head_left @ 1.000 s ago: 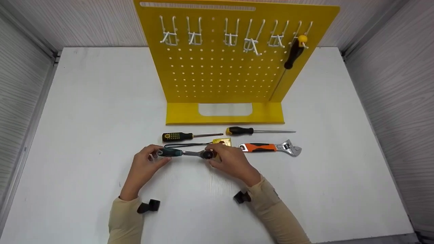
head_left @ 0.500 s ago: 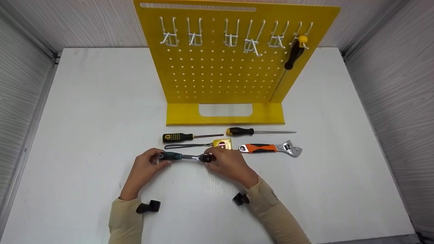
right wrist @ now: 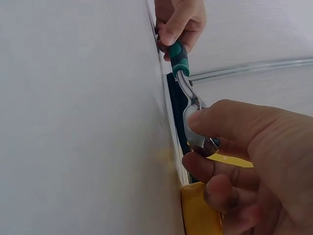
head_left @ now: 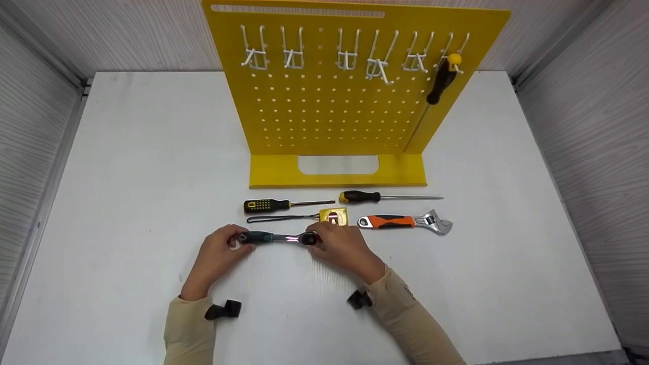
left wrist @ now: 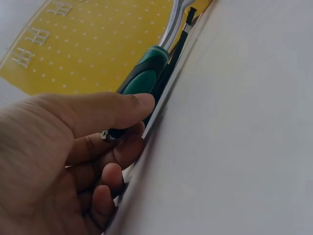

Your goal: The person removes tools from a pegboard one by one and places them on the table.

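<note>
Both hands hold a ratchet wrench (head_left: 284, 238) with a green and black handle, lying level across the front of the tool rows. My left hand (head_left: 215, 258) pinches the handle end between thumb and fingers, as the left wrist view shows on the green grip (left wrist: 142, 81). At the other end, my right hand (head_left: 345, 249) pinches the chrome ratchet head (right wrist: 195, 129) with thumb and forefinger. Just behind the right fingers lies a yellow tape measure (head_left: 340, 215) with a dark wrist strap (head_left: 279, 219), partly covered by that hand in the head view.
A yellow pegboard (head_left: 329, 111) with white hooks (head_left: 347, 60) stands at the back. One black screwdriver (head_left: 442, 81) hangs at its right. Before it lie two screwdrivers, one dotted (head_left: 266, 205) and one plain-handled (head_left: 361, 196), and an orange adjustable wrench (head_left: 390, 221).
The ratchet wrench and both hands have come slightly toward the person, uncovering more of the tape measure. Both hands keep their hold on it.
</note>
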A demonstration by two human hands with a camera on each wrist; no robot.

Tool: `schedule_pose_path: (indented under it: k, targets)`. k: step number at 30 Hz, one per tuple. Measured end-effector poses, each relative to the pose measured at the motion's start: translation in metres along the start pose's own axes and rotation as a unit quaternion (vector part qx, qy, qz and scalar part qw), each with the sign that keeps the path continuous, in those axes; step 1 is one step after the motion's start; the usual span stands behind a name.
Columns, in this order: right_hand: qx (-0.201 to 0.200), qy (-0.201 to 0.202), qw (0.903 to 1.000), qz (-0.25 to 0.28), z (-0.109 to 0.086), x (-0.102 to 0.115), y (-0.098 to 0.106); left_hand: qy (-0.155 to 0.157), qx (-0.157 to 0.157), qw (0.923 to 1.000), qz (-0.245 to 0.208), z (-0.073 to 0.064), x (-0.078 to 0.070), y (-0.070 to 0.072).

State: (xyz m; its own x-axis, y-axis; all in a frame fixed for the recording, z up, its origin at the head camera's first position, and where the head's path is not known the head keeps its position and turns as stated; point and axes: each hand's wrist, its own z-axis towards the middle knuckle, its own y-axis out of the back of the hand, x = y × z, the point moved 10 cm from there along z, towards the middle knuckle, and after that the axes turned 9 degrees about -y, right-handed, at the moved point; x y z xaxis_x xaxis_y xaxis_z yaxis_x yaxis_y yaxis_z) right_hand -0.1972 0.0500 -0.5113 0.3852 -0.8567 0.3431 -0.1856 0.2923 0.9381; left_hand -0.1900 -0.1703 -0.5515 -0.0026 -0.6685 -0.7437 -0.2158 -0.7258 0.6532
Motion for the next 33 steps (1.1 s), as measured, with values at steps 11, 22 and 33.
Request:
schedule_pose_path:
  k: [11, 22, 33]
  targets:
    - [-0.032, 0.025, 0.9988, -0.027, -0.0017, 0.0055, 0.0029, -0.031, -0.006, 0.9994, 0.013, -0.0031, -0.0029, 0.0002]
    - [-0.045, 0.035, 0.9973, -0.047, -0.0015, 0.0067, 0.004, -0.046, -0.007, 0.9989, 0.008, -0.0029, -0.0042, 0.0009]
    - [-0.036, 0.025, 0.9979, -0.049, -0.001, 0.0069, 0.0023, -0.04, -0.002, 0.9992, 0.007, -0.0035, -0.0035, 0.0003]
